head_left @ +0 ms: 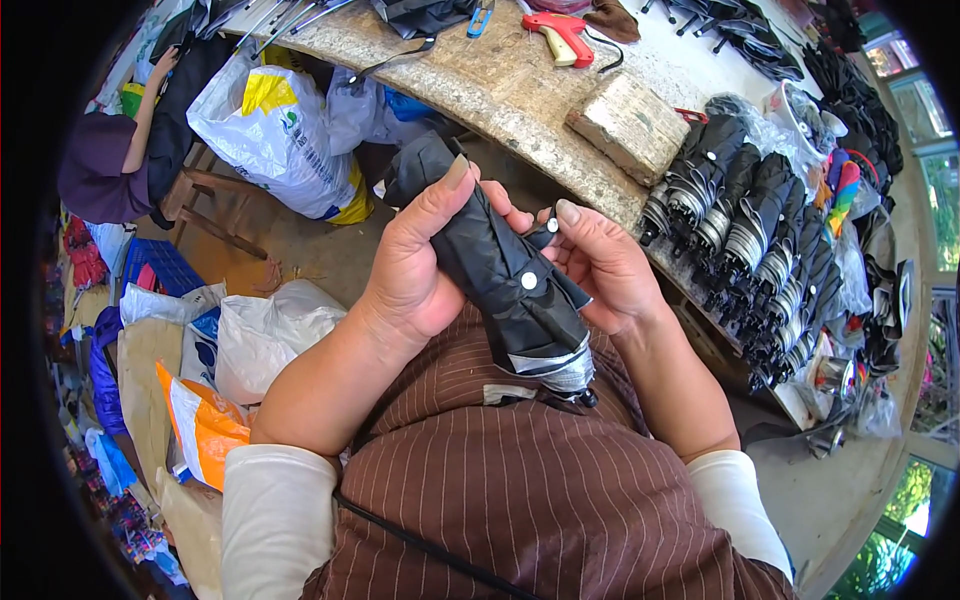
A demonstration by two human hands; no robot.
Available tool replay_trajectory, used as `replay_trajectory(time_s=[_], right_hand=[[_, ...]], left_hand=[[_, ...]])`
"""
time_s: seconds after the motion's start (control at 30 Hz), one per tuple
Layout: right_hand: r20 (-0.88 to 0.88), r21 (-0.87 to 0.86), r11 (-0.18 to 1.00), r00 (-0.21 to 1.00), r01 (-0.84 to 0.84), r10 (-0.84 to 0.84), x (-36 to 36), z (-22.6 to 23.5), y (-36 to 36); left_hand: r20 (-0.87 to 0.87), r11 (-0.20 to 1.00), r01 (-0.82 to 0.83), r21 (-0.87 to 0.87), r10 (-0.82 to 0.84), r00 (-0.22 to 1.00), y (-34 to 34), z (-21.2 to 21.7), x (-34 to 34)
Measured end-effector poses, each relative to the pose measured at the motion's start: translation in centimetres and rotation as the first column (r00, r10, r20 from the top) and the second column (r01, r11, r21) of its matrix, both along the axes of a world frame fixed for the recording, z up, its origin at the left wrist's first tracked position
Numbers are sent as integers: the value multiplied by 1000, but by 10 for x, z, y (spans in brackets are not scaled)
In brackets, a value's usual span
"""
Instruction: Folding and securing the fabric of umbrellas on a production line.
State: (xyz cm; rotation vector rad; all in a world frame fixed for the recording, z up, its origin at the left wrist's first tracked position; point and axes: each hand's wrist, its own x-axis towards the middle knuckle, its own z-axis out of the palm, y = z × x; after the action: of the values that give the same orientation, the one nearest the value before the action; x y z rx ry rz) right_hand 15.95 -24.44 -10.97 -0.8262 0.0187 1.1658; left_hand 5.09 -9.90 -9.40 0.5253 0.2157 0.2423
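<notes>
A folded black umbrella (pixel 490 265) with a silver lining at its lower end slants across the middle, in front of my apron. My left hand (pixel 425 245) is wrapped round its upper part, thumb lying along the black cloth. Between thumb and fingers, my right hand (pixel 605 260) pinches the end of the closing strap (pixel 541 238), which carries a snap button. Another white snap button (pixel 529 281) shows on the umbrella's cloth. The strap's end stands off from that button. Some of my right fingers are hidden behind the umbrella.
Many folded umbrellas (pixel 745 220) lie in a row on the table (pixel 480 100) at the right, beside a worn block (pixel 628 125). A red and white tagging gun (pixel 560 38) lies farther back. White sacks (pixel 280 130) and a wooden stool (pixel 215 205) stand left, near another person (pixel 105 165).
</notes>
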Motion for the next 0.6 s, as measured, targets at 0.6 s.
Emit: replay_trajectory(time_s=[0.6], right_hand=[[945, -166, 957, 314, 236, 87, -23, -2, -2]], left_hand=[[-348, 954, -215, 209, 278, 895, -5, -11, 14]])
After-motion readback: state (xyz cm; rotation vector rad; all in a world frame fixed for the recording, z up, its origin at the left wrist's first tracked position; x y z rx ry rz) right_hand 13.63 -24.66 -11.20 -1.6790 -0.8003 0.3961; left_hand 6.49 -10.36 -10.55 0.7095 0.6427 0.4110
